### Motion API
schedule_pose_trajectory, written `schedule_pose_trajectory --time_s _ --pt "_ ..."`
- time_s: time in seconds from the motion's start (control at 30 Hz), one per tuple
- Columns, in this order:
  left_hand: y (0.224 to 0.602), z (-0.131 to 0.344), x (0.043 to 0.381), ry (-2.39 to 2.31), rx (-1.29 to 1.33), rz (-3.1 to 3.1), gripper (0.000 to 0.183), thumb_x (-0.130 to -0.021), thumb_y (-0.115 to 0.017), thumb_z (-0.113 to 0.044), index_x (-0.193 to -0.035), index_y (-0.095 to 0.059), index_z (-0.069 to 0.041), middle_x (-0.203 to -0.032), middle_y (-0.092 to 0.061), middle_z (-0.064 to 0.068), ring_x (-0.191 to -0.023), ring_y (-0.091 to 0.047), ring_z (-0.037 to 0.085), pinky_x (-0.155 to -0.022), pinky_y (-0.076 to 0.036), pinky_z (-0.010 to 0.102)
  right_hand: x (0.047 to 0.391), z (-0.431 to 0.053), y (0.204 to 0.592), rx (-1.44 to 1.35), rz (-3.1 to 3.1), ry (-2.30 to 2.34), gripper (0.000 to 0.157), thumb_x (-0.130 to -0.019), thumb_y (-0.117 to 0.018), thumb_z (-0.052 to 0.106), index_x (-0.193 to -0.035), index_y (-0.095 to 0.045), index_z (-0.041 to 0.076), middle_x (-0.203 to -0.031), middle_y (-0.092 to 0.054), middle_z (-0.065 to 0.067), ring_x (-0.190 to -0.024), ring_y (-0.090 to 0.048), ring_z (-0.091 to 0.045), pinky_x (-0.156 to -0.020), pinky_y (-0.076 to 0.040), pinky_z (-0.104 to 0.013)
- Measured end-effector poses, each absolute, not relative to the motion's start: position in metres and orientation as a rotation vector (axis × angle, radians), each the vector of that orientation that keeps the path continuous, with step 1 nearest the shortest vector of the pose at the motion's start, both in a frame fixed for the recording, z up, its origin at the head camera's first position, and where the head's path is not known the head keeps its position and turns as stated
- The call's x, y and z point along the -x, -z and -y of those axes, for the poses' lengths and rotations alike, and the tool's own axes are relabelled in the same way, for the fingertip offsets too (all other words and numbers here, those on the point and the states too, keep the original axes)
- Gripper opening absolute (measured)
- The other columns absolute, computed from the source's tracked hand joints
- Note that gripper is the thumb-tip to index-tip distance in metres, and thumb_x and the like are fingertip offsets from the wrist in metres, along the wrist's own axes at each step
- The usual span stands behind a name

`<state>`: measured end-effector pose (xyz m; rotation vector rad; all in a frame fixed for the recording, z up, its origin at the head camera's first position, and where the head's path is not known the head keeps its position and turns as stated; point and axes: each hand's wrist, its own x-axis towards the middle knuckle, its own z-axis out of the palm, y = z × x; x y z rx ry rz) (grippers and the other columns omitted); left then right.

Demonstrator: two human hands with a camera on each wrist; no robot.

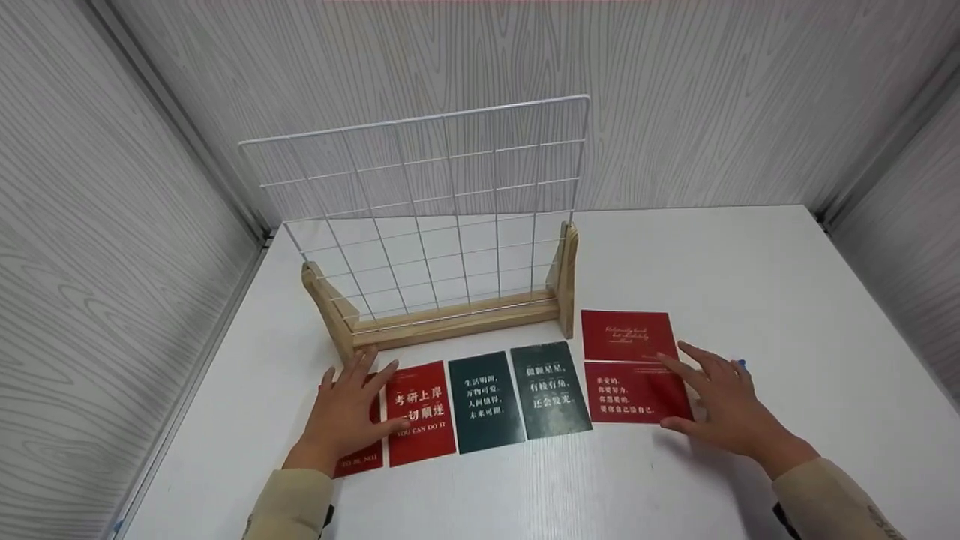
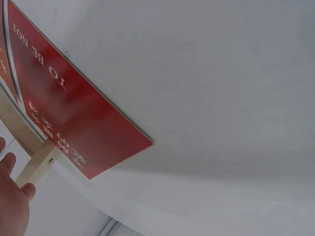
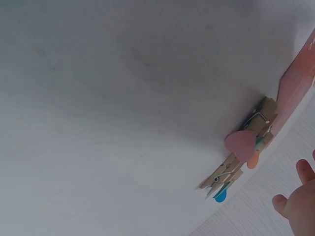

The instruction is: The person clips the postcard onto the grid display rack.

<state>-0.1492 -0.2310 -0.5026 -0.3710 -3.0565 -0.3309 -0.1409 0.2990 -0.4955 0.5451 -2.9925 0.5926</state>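
Left hand (image 1: 341, 420): fingers spread loosely, gripping nothing, over the left pair of red cards (image 1: 429, 405); contact unclear. Right hand (image 1: 727, 409): fingers likewise spread and holding nothing, partly over the right pair of red cards (image 1: 630, 394). Dark green cards (image 1: 487, 401) lie between, flat on the table (image 1: 570, 487). Wire grid (image 1: 450, 115) in wooden base (image 1: 457, 319) stands behind. Right wrist view: wooden clothespins (image 3: 263, 115) near a red card.

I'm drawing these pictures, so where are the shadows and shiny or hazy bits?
Head view: shadow below the right hand, pale shine on the table; left wrist view: soft grey shadow band beside the red card; right wrist view: hazy and dim at the top, with darker shade beside the clothespins.
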Motion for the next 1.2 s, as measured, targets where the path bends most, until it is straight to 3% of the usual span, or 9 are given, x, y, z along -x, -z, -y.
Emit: schedule_pose_trajectory --time_s 0.2,0.53,0.93,1.2 --pt "0.505 0.241 0.147 0.404 0.399 3.053 0.097 -0.062 -0.081 -0.056 -0.145 -0.043 -0.024 -0.153 -0.029 0.009 -0.139 -0.022 0.032 -0.108 -0.016 0.06 0.137 -0.309 0.498 -0.562 2.969 -0.576 0.095 -0.066 -0.085 0.045 -0.146 -0.037 0.026 -0.146 -0.032 -0.013 -0.127 -0.031 -0.036 -0.096 -0.019 -0.066" --pt "0.512 0.259 0.139 0.452 0.4 3.054 0.09 -0.068 -0.077 -0.056 -0.143 -0.044 -0.019 -0.149 -0.035 0.009 -0.135 -0.03 0.03 -0.106 -0.026 0.057 0.13 -0.327 0.501 -0.558 2.933 -0.567 0.09 -0.063 -0.088 0.04 -0.14 -0.044 0.024 -0.139 -0.041 -0.01 -0.122 -0.039 -0.034 -0.092 -0.027 -0.063" --pt "0.515 0.28 0.13 0.483 0.334 3.045 0.088 -0.068 -0.081 -0.049 -0.141 -0.047 -0.014 -0.142 -0.043 0.012 -0.129 -0.037 0.032 -0.101 -0.031 0.06 0.123 -0.348 0.507 -0.577 2.883 -0.582 0.093 -0.058 -0.092 0.029 -0.139 -0.048 0.025 -0.133 -0.048 -0.007 -0.118 -0.044 -0.031 -0.085 -0.038 -0.064" --pt "0.517 0.293 0.132 0.493 0.258 3.062 0.083 -0.071 -0.078 -0.049 -0.139 -0.048 -0.011 -0.141 -0.044 0.017 -0.128 -0.038 0.038 -0.098 -0.032 0.063 0.112 -0.362 0.51 -0.559 2.888 -0.564 0.079 -0.061 -0.091 0.031 -0.129 -0.054 0.017 -0.123 -0.052 -0.007 -0.111 -0.046 -0.028 -0.085 -0.046 -0.056"
